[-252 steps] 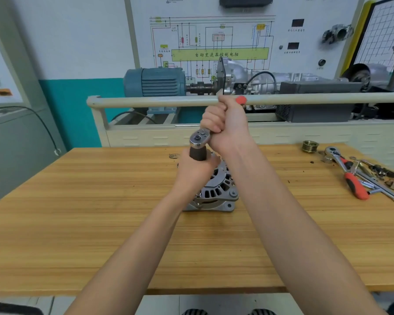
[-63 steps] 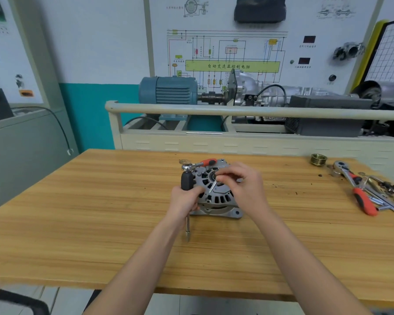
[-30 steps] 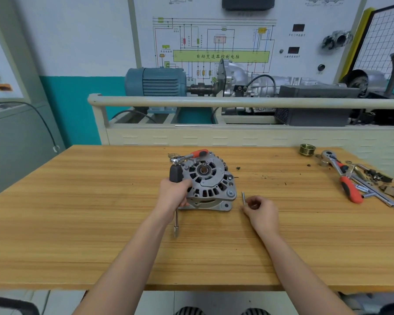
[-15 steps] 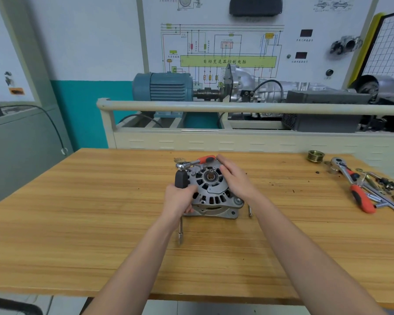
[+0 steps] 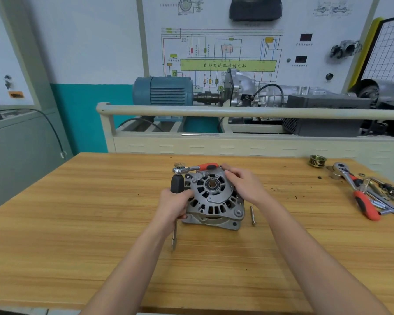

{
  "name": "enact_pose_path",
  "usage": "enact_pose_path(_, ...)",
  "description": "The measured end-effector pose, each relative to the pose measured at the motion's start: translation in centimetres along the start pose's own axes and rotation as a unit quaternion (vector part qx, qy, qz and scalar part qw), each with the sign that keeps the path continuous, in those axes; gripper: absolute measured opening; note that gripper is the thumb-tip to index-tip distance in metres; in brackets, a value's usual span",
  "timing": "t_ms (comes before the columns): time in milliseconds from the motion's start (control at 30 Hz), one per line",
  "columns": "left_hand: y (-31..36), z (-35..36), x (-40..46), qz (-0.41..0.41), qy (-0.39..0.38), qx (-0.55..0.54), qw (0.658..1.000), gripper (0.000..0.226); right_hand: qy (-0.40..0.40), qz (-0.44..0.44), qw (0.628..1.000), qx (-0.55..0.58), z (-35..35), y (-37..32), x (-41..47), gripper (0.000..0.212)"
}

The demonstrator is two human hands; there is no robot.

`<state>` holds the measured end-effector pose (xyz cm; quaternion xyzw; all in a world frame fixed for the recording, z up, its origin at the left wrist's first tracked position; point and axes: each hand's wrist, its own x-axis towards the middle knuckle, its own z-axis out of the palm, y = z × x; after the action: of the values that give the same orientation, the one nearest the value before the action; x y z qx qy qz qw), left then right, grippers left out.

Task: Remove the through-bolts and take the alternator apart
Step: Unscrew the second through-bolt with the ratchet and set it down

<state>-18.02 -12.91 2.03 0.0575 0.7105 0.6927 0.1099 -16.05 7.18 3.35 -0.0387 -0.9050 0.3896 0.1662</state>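
Both hands work at the alternator (image 5: 214, 198), which sits on the wooden bench (image 5: 77, 223) about midway between its left and right edges and nearer the far edge than the near one. Left hand (image 5: 172, 205) curls round a black-handled driver (image 5: 177, 183), whose steel shaft points down past the wrist toward the near edge, while the knuckles press against the alternator's left side. Right hand (image 5: 243, 183) lies over the housing's upper right rim with fingers bent onto the casting; whether they truly clamp it cannot be told. A loose through-bolt (image 5: 252, 215) lies on the wood just beside the alternator's right foot, apart from it. Behind the housing a ratchet (image 5: 196, 168) with an orange grip lies across the top, close to the right fingertips. Wide bare wood stretches to the left and along the near edge, under the forearms. Toward the right edge lie a brass-coloured pulley (image 5: 317, 160), a second orange-handled ratchet (image 5: 355, 192) and a scatter of small parts (image 5: 389, 194). Beyond the far edge runs a cream rail (image 5: 237, 111), with a blue motor (image 5: 162, 90) behind it. The wall panel (image 5: 228, 64) carries a wiring diagram with a green band reading 自动变速器控制电脑; smaller print is too fine to read.
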Motion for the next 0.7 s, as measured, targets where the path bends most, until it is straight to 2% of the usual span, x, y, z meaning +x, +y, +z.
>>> enact_pose_path(100, 1.0, -0.1, 0.1, 0.015, -0.007, -0.005, 1.0, 0.029, 0.024, 0.026, 0.999, 0.021, -0.7, -1.1, 2.0, 0.034)
enact_pose_path(267, 2.5, 0.3, -0.4, 0.042, -0.023, -0.034, 0.998, 0.031, -0.083, 0.031, 0.993, 0.082, 1.2, -1.9, 3.1, 0.033)
enact_pose_path(400, 3.7, 0.3, -1.1, 0.052, -0.024, -0.126, 0.99, 0.033, -0.075, 0.029, 0.994, 0.071, 1.3, -1.7, 3.2, 0.033)
enact_pose_path(700, 7.7, 4.4, -1.6, 0.139, -0.112, -0.238, 0.955, 0.055, -0.042, -0.016, 0.998, 0.049, 2.5, -2.1, 1.8, 0.025)
